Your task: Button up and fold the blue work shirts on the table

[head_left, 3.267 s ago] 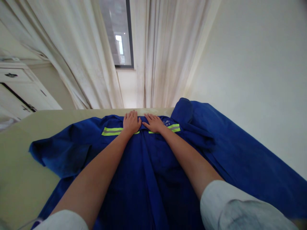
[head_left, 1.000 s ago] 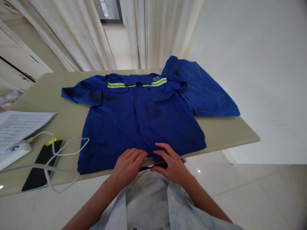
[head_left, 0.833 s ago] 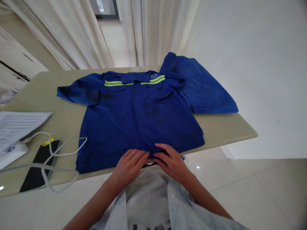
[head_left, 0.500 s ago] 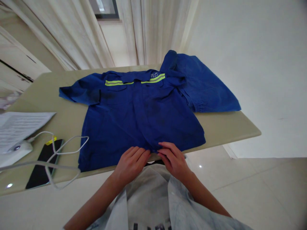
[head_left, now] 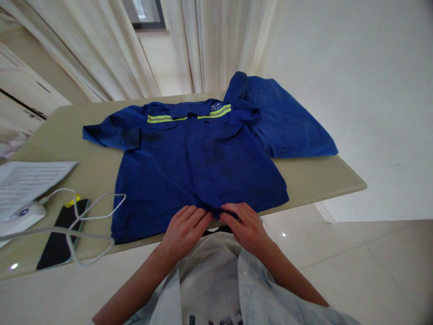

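Observation:
A dark blue work jacket [head_left: 169, 176] with yellow-green reflective stripes lies spread front up, its collar away from me and its hem along the near table edge. At the middle of that hem, my left hand [head_left: 188, 229] has its fingers closed on the fabric. Just to its right, my right hand [head_left: 246, 225] pinches the hem between thumb and fingers. The fingertips are close together, and what small part of the hem they grip is partly hidden. One jacket sleeve [head_left: 118, 135] lies bent out to the left.
Blue trousers or another folded blue garment [head_left: 287, 117] lies at the right, touching the jacket. Left on the table [head_left: 321, 178] are a black phone [head_left: 56, 246], a white cable [head_left: 98, 217], a small white device [head_left: 32, 211] and printed papers [head_left: 34, 183]. Curtains [head_left: 216, 45] hang behind.
My right hand's fingers have drawn closer together on the hem. The left hand stays in place, and the jacket lies as before; the view has shifted very slightly.

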Demonstrator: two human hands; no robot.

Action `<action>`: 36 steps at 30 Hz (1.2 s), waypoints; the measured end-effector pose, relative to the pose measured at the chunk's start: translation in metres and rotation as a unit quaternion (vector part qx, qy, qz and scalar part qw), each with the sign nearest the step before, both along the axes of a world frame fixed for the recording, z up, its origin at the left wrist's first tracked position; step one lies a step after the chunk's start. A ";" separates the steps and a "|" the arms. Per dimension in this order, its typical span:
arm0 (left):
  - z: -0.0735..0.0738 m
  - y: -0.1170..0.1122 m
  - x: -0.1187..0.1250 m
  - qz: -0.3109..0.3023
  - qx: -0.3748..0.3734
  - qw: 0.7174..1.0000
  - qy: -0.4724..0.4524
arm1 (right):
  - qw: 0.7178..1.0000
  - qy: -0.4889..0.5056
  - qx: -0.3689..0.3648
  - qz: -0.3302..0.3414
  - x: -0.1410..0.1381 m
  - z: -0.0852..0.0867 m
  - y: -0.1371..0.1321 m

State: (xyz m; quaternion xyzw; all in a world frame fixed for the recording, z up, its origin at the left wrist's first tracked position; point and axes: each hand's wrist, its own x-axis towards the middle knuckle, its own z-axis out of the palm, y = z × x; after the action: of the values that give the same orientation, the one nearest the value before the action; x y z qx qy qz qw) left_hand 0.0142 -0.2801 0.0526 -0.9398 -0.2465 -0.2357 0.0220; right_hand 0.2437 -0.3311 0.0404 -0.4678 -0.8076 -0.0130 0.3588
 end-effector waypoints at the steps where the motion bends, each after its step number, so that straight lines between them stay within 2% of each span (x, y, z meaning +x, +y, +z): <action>1: 0.002 0.000 0.001 -0.001 0.003 1.000 -0.004 | 1.000 -0.009 0.004 0.005 0.001 0.001 0.001; 7: 0.009 0.000 0.003 -0.007 0.036 0.999 -0.009 | 0.999 -0.031 0.022 0.017 0.000 0.010 0.005; 17: 0.010 -0.005 0.003 0.016 0.040 0.998 -0.038 | 0.997 -0.068 0.026 0.017 -0.004 0.021 0.005; 24: 0.001 -0.007 -0.001 0.019 -0.002 0.999 -0.034 | 0.998 -0.064 0.008 0.015 -0.003 0.015 0.006; 30: -0.007 -0.006 -0.001 0.033 0.005 0.999 -0.008 | 0.999 -0.047 -0.005 0.025 -0.004 0.011 0.005; 36: -0.009 -0.004 0.001 0.030 0.012 0.999 -0.024 | 0.998 -0.059 -0.008 0.021 -0.005 0.011 0.007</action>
State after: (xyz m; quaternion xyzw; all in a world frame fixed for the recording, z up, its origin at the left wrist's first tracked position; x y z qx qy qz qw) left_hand 0.0152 -0.2846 0.0438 -0.9255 -0.2726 -0.2608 0.0345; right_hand 0.2388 -0.3240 0.0518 -0.4521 -0.8370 -0.0272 0.3069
